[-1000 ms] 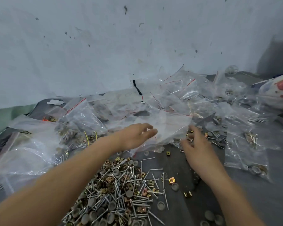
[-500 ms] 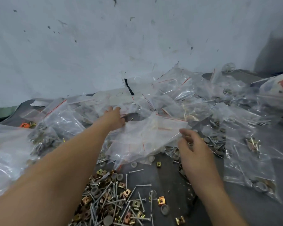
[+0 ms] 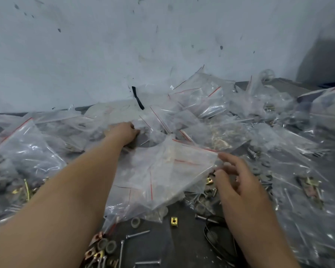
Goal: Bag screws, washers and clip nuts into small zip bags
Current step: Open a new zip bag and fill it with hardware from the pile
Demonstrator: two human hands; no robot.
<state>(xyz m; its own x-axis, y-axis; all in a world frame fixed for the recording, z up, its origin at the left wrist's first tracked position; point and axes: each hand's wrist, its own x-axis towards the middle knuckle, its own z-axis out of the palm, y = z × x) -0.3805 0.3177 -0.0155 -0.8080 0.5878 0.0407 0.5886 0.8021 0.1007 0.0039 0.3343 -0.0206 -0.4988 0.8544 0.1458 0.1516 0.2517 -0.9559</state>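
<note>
The left hand (image 3: 124, 133) curls among filled bags (image 3: 202, 101), grip unclear; the right hand (image 3: 240, 183), fingers loosely spread, hovers beside empty bags (image 3: 162, 171).

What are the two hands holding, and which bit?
Right hand holds nothing; its open fingers sit beside a corner of the empty zip bags. Left hand curls among the far bags, but whether it grips one cannot be told.

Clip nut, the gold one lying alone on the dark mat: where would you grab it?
Pinch the clip nut by two opposite side edges, coming straight down. It lies flat and squarish with bare mat beside it, so nothing blocks the sides. The right hand looks nearer.
</note>
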